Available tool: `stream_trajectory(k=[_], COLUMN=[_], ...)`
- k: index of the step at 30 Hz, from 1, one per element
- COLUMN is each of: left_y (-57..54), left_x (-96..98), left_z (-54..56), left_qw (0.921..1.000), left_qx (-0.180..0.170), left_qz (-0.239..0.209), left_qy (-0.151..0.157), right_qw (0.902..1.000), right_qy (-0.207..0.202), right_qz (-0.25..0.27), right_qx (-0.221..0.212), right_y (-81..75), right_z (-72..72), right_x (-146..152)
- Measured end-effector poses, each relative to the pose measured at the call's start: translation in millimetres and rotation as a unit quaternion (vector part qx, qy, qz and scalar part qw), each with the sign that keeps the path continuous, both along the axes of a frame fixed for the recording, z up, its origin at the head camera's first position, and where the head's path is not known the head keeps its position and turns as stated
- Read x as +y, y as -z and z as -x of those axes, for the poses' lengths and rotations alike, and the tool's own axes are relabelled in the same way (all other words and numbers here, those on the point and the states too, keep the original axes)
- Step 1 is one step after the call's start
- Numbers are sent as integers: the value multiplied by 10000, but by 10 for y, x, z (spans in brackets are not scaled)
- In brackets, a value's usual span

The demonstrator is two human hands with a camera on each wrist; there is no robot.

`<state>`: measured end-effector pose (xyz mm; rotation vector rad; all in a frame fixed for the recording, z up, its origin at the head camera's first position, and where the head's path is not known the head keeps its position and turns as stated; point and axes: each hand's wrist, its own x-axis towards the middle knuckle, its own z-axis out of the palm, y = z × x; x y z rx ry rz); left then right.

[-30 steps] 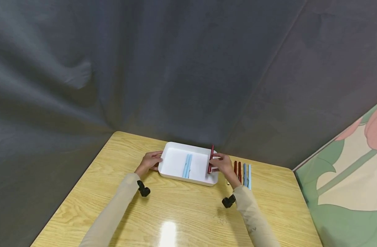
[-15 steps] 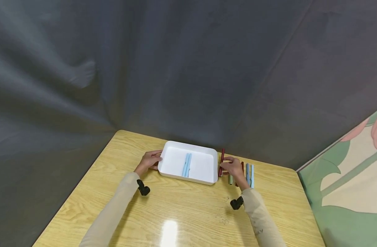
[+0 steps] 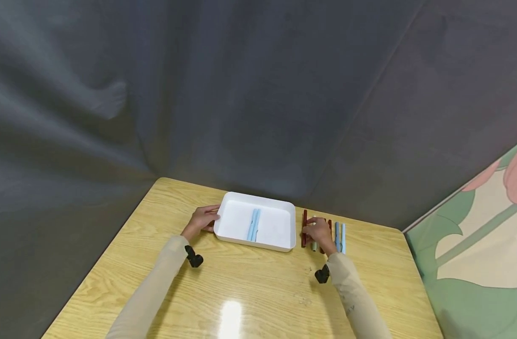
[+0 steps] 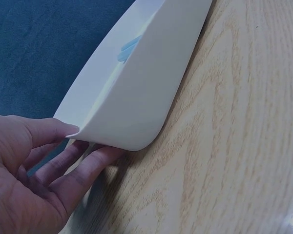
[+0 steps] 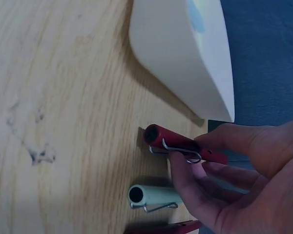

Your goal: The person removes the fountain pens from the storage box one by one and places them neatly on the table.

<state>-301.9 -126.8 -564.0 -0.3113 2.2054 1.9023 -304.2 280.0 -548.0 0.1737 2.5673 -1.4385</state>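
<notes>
My left hand (image 3: 201, 220) grips the left end of a white tray (image 3: 275, 230). In the left wrist view, the thumb lies on the tray's rim and the fingers are under it. Two light blue pens (image 3: 253, 226) lie side by side inside. To the right of the tray, my right hand (image 3: 320, 231) pinches a dark red pen (image 5: 158, 136) with a wire clip, close to the tabletop. Beside that pen lies a pale green pen (image 5: 156, 194), then another red pen (image 5: 161, 228), both partly hidden by the hand in the head view.
Farther right on the wooden table (image 3: 262, 292) lie a grey-blue pen (image 3: 337, 233) and a light blue pen (image 3: 343, 238), in line with the others. A dark curtain (image 3: 241, 103) hangs behind the table's back edge. A flower-patterned cloth (image 3: 482, 245) is at the right.
My right hand has carried the dark red pen from over the tray's right end to the table right of it and lowered it. The left hand stays at the tray.
</notes>
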Motion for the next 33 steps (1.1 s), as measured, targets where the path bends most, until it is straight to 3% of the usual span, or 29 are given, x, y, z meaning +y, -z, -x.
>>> stream_trajectory(k=[18, 26, 30, 33], left_y=[-10, -5, -43, -56], left_x=[12, 60, 58, 63], left_z=[5, -15, -16, -16], left_qw=[9999, 9997, 9996, 9995], left_qx=[49, 182, 180, 162], left_qz=[123, 135, 181, 210], left_qy=[-26, -62, -85, -153], right_qw=[9966, 9923, 9872, 9869], right_qy=[21, 2, 121, 208], right_qz=[-808, -1159, -1411, -1257], right_qx=[159, 438, 730, 988], right_y=[78, -31, -98, -158], right_z=[27, -53, -16, 14], right_x=[-39, -35, -89, -169])
